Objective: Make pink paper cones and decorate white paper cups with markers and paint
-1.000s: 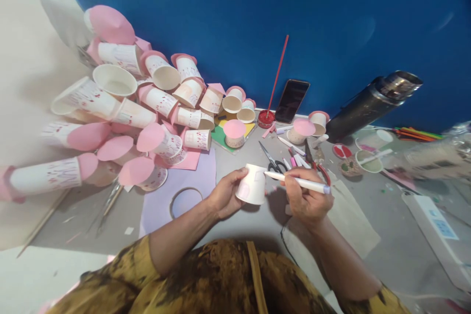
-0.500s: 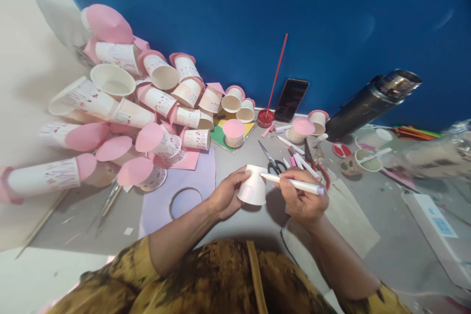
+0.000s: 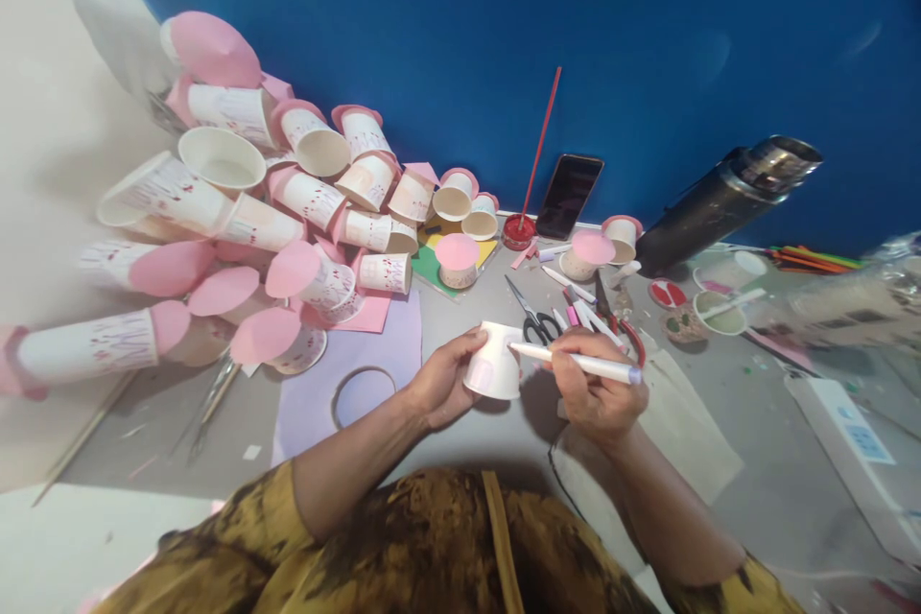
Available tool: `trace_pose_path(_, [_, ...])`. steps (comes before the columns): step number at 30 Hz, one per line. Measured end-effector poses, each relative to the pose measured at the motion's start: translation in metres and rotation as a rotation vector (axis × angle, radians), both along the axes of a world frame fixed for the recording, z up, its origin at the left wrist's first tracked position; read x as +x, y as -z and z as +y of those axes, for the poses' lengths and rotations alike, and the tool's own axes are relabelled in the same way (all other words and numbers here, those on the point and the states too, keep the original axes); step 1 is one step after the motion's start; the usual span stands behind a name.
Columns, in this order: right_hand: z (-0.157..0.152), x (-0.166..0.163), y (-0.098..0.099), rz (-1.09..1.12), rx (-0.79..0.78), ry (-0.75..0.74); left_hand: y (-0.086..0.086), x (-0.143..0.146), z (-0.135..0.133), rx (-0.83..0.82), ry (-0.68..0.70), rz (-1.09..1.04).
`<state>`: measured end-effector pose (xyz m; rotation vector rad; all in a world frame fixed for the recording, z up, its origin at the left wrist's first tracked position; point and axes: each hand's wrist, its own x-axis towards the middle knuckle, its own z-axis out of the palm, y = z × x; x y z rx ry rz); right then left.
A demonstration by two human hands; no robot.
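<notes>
Cup (image 3: 498,355) and pen (image 3: 594,366) are meeting before us, above the bench (image 3: 450,312).
Our left grip (image 3: 447,382) is clasping the upside-down cup; our right grip (image 3: 601,395) is pinching the pen, its tip seemingly touching the side. A faint pink patch (image 3: 484,376) is showing near the rim; much of the side is looking bare, so we are judging the marking unfinished. Against a second ago, the tip is sitting farther from the cup's right edge. Beyond, pink-topped cups (image 3: 311,200) are carrying more marks.
</notes>
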<state>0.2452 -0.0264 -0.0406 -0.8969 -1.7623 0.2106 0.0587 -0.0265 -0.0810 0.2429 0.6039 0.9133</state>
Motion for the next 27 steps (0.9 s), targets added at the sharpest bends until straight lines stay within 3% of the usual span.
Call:
trace_pose_path(4, [0.0, -0.004, -0.003, -0.031, 0.005, -0.052, 0.001, 0.001, -0.001, -0.018, -0.025, -0.022])
trace_pose_path(14, [0.0, 0.006, 0.002, -0.088, 0.046, 0.078, 0.004, -0.002, -0.001, -0.025, 0.033, -0.005])
trace_pose_path(19, [0.0, 0.006, 0.005, -0.034, -0.011, 0.116, 0.005, -0.003, -0.001, -0.005, 0.048, -0.035])
trace_pose_path(27, [0.0, 0.004, 0.004, -0.025, -0.007, 0.088, 0.004, -0.002, -0.002, -0.004, 0.069, -0.037])
